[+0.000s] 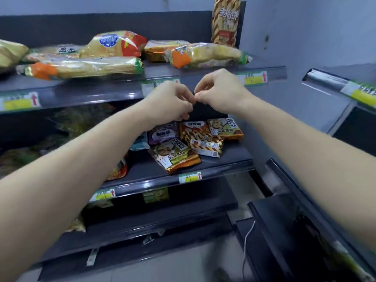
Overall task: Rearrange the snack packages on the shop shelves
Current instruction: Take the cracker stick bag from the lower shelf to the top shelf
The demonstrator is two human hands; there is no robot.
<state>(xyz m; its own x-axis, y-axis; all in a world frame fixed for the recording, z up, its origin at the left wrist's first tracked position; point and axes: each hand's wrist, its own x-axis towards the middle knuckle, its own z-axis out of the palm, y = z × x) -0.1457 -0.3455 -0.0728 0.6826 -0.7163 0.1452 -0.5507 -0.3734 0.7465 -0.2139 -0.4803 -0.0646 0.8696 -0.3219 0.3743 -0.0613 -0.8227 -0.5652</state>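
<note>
**Inspector A:** Head view first. What are we noting for the hands?

**Inspector B:** We are seeing the left hand [171, 100] and the right hand [220, 92] hovering before the upper shelf [97, 92]. All the fingers are curling inward and the tips are meeting. We cannot tell whether they are pinching anything.

**Inspector A:** And the stock?

**Inspector B:** Small snack packets [205, 143] are lying overlapped on the middle shelf [230, 157], below the hands. A gold-edged cookie packet [175, 157] is sitting nearest the front and a purple packet [162, 133] just behind it. On the upper shelf we are finding long bags [81, 68] lying flat. A tall striped pack [224, 21] is standing upright at the back right.
</note>
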